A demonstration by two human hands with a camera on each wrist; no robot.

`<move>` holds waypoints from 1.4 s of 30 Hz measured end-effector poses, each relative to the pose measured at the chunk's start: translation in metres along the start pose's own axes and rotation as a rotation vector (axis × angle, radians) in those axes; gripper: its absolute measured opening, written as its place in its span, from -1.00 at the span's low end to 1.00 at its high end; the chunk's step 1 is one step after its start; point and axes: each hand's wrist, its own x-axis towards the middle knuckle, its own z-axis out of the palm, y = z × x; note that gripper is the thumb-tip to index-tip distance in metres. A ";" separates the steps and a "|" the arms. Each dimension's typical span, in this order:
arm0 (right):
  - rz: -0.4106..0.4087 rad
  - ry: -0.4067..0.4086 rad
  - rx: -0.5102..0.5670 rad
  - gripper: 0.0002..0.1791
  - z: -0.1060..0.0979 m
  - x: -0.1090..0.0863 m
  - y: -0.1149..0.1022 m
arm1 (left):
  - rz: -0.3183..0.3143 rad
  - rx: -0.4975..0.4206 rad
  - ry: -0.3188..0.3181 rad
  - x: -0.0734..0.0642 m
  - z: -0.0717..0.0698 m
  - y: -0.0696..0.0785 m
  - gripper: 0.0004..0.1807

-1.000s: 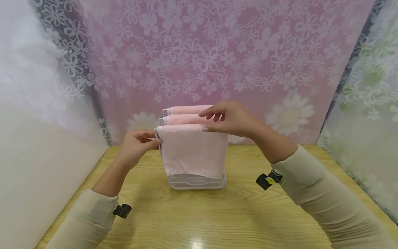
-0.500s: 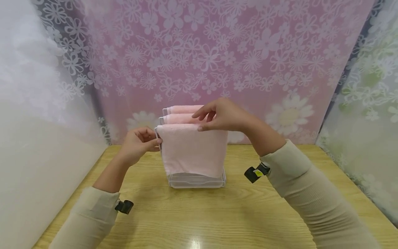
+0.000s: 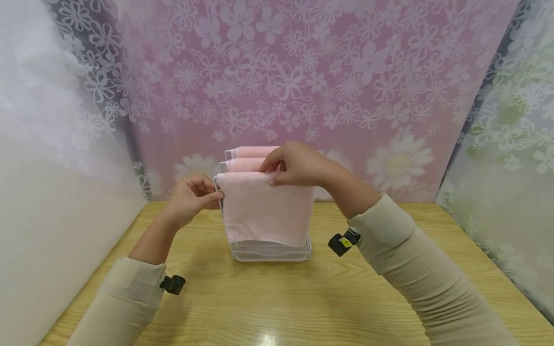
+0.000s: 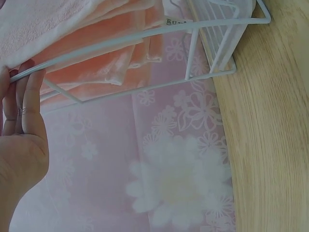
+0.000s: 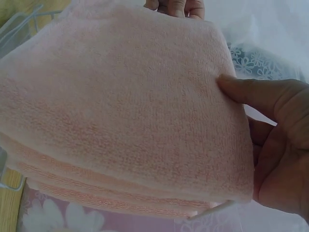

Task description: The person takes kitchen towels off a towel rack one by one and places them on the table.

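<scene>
A white wire towel rack point(image 3: 221, 204) stands on the table, with pink towels draped over its bars one behind another. My left hand point(image 3: 190, 199) pinches the rack's left side wire between thumb and fingers; the left wrist view shows the fingers curled behind that wire point(image 4: 116, 42). The front towel point(image 3: 264, 211) hangs down over most of the rack. At its top edge, my right hand point(image 3: 298, 166) pinches the cloth, thumb point(image 5: 236, 89) on the front face and fingers tucked behind. Behind it lie a middle towel point(image 3: 244, 165) and a back towel point(image 3: 253, 152), both partly hidden by the right hand.
A pale tray point(image 3: 270, 253) forms the rack's base on the wood-grain table point(image 3: 259, 298). A pink flowered sheet point(image 3: 294, 81) hangs close behind the rack, with pale sheets at both sides. In the left wrist view, a small label point(image 4: 176, 21) shows near the towels.
My right hand has moved left along the front towel's top edge, and its fingers have come down behind the cloth and closed on it. The left hand keeps its hold on the rack.
</scene>
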 end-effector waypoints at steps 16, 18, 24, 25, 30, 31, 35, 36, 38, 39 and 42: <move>0.090 0.105 -0.014 -0.77 0.011 -0.003 -0.009 | 0.037 0.044 0.000 -0.001 0.000 -0.002 -0.84; 0.107 0.124 -0.034 -0.78 0.013 -0.002 -0.009 | 0.043 0.032 -0.003 -0.002 0.000 -0.003 -0.83; 0.120 0.178 -0.034 -0.81 0.014 -0.004 -0.007 | 0.057 0.005 -0.011 -0.002 0.000 -0.005 -0.84; 0.121 0.186 -0.014 -0.81 0.014 -0.005 -0.006 | 0.061 0.005 -0.014 -0.002 0.000 -0.004 -0.84; 0.119 0.207 0.097 -0.81 0.013 -0.007 0.001 | 0.071 0.015 -0.014 -0.001 0.001 -0.004 -0.86; 0.119 0.209 0.116 -0.80 0.013 -0.008 0.003 | 0.071 0.017 -0.015 0.000 0.001 -0.003 -0.86; 0.137 0.210 0.200 -0.78 0.011 -0.008 0.009 | 0.069 0.010 -0.014 0.000 0.001 -0.003 -0.80; 0.145 0.208 0.214 -0.77 0.011 -0.008 0.010 | 0.069 0.010 -0.014 0.000 0.001 -0.003 -0.78; 0.160 0.208 0.240 -0.77 0.010 -0.008 0.012 | 0.069 0.009 -0.009 -0.001 0.001 -0.002 -0.75; 0.171 0.209 0.253 -0.77 0.009 -0.009 0.012 | 0.067 0.012 -0.007 -0.001 0.001 -0.002 -0.74; 0.202 0.228 0.285 -0.77 0.008 -0.010 0.014 | 0.064 0.023 -0.002 -0.001 0.002 -0.003 -0.77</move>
